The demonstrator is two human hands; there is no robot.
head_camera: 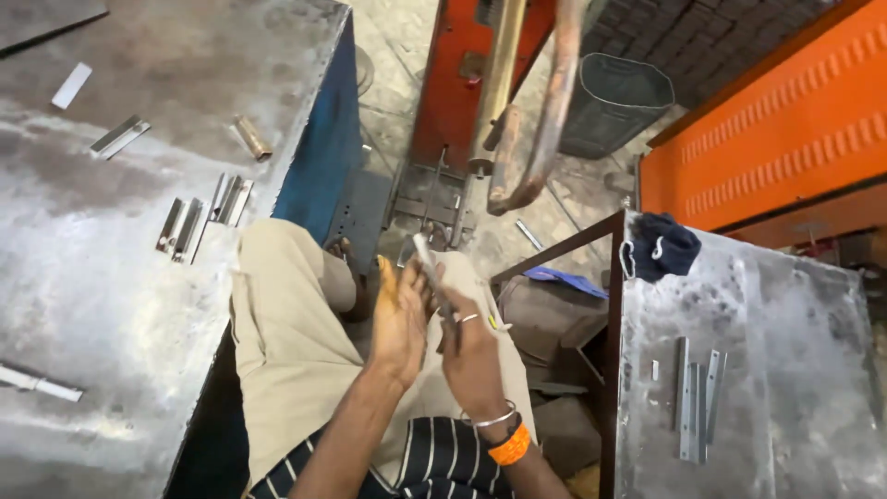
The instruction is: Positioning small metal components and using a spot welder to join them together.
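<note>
My left hand (pixel 399 319) and my right hand (pixel 469 356) meet over my lap, both closed around a narrow grey metal strip (pixel 423 251) whose upper end sticks up above the fingers. The right hand wears a ring, a silver bangle and an orange wristband. My legs in beige trousers (pixel 286 333) lie below the hands. How the lower part of the strip sits between the palms is hidden.
A steel-topped table (pixel 111 277) on my left carries several short metal strips (pixel 185 226) and a small brass tube (pixel 251 139). A second steel table (pixel 785 370) on my right holds more strips (pixel 698 407) and a dark cloth (pixel 667 245). Ahead stand an orange machine (pixel 462 83), curved rusty bars (pixel 545 120) and a grey bin (pixel 614 102).
</note>
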